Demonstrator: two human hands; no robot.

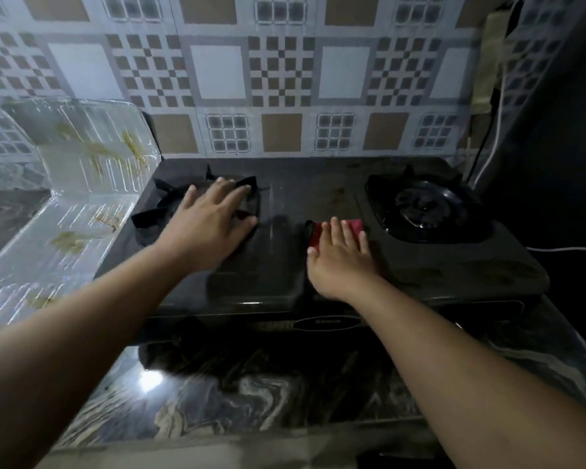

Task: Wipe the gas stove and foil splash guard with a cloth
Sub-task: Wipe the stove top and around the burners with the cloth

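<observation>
Right hand [339,255] lies flat, fingers straight, pressing the red cloth [322,231] onto the gas stove [285,211] top, just left of the right burner [427,208]. Left hand [210,218], fingers spread, rests on the left burner grate [156,211], gripping nothing. Foil splash guard [92,157], left of stove, shows yellowish stains. Advice: keep palm pressure even, overlap strokes, brace the stove.

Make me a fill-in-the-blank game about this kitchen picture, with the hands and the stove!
1. The right hand presses flat on a cloth whose colour is ____.
2. The left hand rests on the pan support of the ____ burner.
3. The stained foil splash guard stands on the ____ side of the gas stove.
4. The stove has ____ burners.

Missing words: red; left; left; two
</observation>
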